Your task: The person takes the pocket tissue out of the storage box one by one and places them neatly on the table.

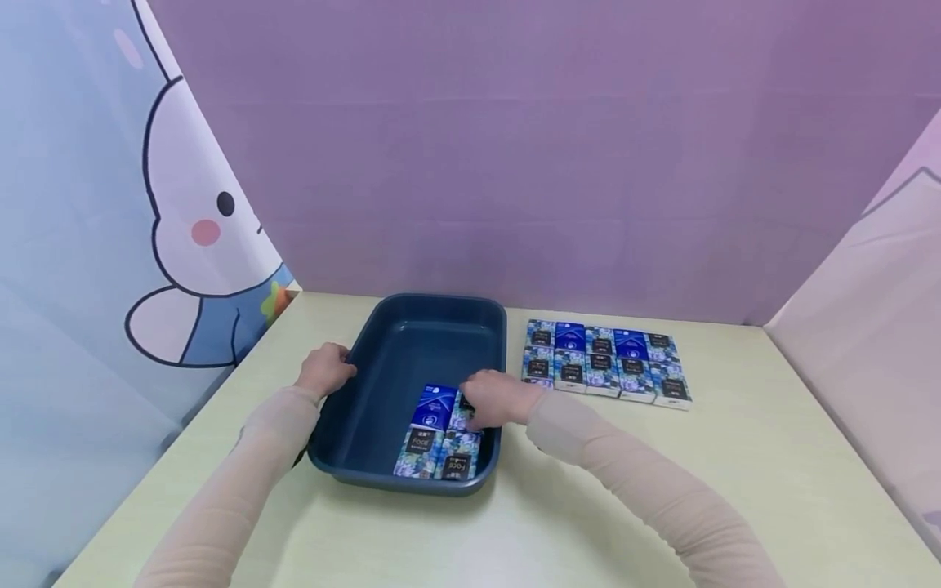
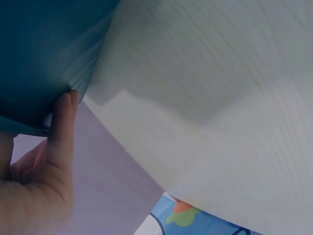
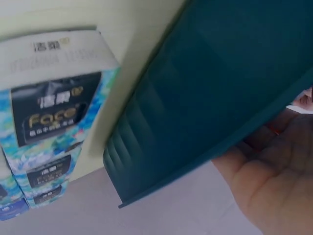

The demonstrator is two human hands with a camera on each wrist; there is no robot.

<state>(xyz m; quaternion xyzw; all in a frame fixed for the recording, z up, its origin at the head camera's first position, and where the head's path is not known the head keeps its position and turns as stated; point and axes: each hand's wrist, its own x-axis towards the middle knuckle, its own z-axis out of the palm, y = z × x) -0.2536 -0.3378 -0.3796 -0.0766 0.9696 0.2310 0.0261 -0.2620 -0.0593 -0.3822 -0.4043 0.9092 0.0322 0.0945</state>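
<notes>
A dark teal plastic bin (image 1: 397,343) sits on the table, and my left hand (image 1: 326,371) grips its left rim. In the left wrist view a finger of that left hand (image 2: 54,156) lies along the bin's outer wall (image 2: 49,58). My right hand (image 1: 500,398) reaches over the right rim and holds a floral tissue pack (image 1: 459,415) by its ends, low in the bin, partly hidden by the fingers. Beside it lies a blue tissue pack (image 1: 434,407), with two floral packs (image 1: 419,452) nearer the front wall. In the right wrist view the bin wall hides the right hand's (image 3: 279,166) fingertips.
Right of the bin, two rows of floral and blue tissue packs (image 1: 603,363) lie side by side on the pale wood table (image 1: 588,523). A purple cloth backdrop (image 1: 544,163) stands behind the table, and a cartoon-print cloth (image 1: 88,245) hangs at left.
</notes>
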